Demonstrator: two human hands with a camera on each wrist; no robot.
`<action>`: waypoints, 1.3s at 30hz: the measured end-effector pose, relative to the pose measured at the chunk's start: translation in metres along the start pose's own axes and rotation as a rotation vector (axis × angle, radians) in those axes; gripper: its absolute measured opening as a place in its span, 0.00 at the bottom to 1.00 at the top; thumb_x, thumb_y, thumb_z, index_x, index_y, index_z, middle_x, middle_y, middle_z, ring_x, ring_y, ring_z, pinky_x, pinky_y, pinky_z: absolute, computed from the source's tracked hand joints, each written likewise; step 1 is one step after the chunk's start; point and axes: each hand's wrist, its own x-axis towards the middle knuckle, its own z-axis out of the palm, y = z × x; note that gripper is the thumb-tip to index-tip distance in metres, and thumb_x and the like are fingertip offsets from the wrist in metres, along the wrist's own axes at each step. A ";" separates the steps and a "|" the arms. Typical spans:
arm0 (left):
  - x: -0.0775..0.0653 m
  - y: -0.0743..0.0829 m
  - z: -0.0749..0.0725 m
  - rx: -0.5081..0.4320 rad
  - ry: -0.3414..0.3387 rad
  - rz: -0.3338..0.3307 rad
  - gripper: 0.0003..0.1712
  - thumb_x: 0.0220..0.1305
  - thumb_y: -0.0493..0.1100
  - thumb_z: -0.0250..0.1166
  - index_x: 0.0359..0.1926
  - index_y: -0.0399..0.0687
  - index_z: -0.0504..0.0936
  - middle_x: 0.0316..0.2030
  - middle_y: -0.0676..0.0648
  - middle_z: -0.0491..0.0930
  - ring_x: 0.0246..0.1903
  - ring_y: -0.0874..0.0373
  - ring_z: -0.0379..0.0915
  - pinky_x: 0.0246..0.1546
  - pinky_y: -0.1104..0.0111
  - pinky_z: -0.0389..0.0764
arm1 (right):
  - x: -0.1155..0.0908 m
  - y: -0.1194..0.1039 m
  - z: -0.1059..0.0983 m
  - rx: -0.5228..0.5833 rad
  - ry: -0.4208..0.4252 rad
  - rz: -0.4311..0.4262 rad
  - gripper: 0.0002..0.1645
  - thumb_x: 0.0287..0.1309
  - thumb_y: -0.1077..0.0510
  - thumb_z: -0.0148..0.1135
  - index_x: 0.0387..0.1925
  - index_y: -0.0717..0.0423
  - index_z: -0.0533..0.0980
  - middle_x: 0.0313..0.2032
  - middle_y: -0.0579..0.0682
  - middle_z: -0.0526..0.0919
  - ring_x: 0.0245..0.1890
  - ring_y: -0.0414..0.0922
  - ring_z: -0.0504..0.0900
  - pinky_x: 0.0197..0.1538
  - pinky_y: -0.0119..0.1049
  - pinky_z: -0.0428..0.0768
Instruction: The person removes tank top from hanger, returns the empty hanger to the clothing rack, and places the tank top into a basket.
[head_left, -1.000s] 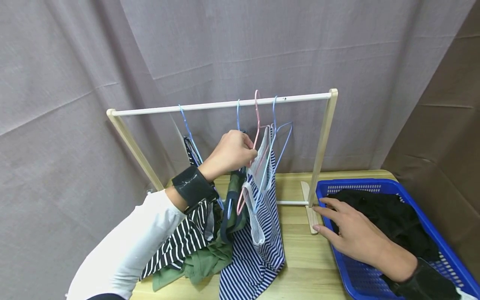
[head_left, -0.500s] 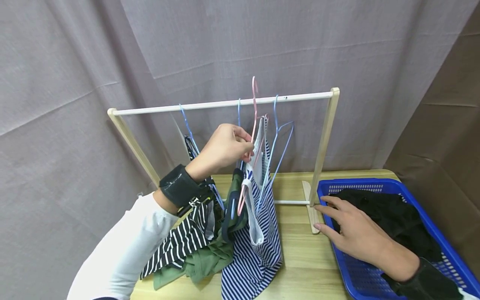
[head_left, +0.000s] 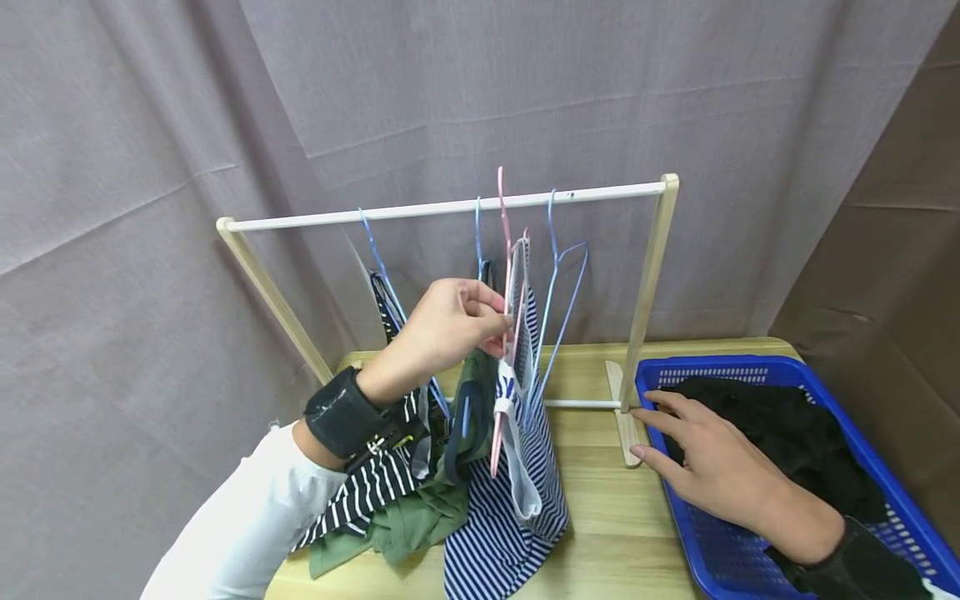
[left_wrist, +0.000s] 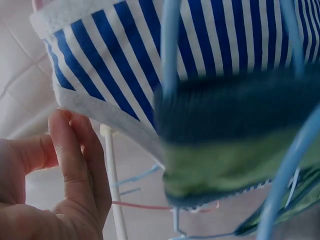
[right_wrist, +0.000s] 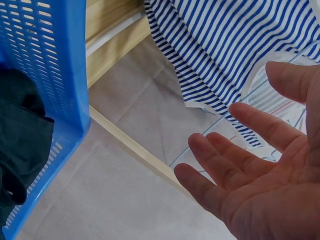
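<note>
In the head view my left hand reaches to the rack, its thumb and fingers beside the pink hanger. In the left wrist view its fingertips pinch the pale trim of a blue-and-white striped tank top. The tank top hangs from the pink hanger, one strap end drooping toward me. The pink hook rises above the white bar; whether it bears on the bar is hard to tell. My right hand is spread by the blue basket's left rim, holding nothing; the right wrist view shows its fingers apart.
The clothes rack's bar also carries several blue hangers. A green garment and a black-and-white striped one hang down to the wooden table. Black cloth lies inside the blue basket at the right.
The pink hanger first rose above the bar, then came down slightly and turned edge-on, its near end lower. My left hand followed downward. My right hand has hardly moved.
</note>
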 end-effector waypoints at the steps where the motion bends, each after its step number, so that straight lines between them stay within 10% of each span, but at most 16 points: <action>1: -0.003 -0.002 0.002 -0.001 0.000 0.004 0.08 0.70 0.32 0.66 0.48 0.31 0.80 0.27 0.44 0.89 0.23 0.61 0.86 0.37 0.64 0.93 | 0.000 0.000 0.000 0.001 0.003 0.000 0.27 0.65 0.49 0.75 0.63 0.52 0.83 0.66 0.64 0.80 0.62 0.66 0.82 0.56 0.66 0.85; 18: -0.050 -0.032 0.029 -0.115 -0.026 0.050 0.09 0.72 0.30 0.63 0.49 0.27 0.76 0.33 0.31 0.88 0.25 0.61 0.85 0.36 0.57 0.94 | 0.000 0.001 0.004 0.011 0.032 -0.001 0.28 0.63 0.49 0.77 0.62 0.53 0.84 0.66 0.63 0.80 0.62 0.66 0.82 0.55 0.66 0.85; 39: -0.065 -0.067 0.059 -0.085 0.007 0.033 0.12 0.76 0.32 0.60 0.56 0.31 0.75 0.38 0.32 0.87 0.27 0.62 0.84 0.36 0.63 0.93 | -0.001 0.004 0.006 0.010 0.018 0.024 0.28 0.63 0.48 0.77 0.61 0.56 0.84 0.66 0.64 0.80 0.62 0.65 0.83 0.58 0.66 0.84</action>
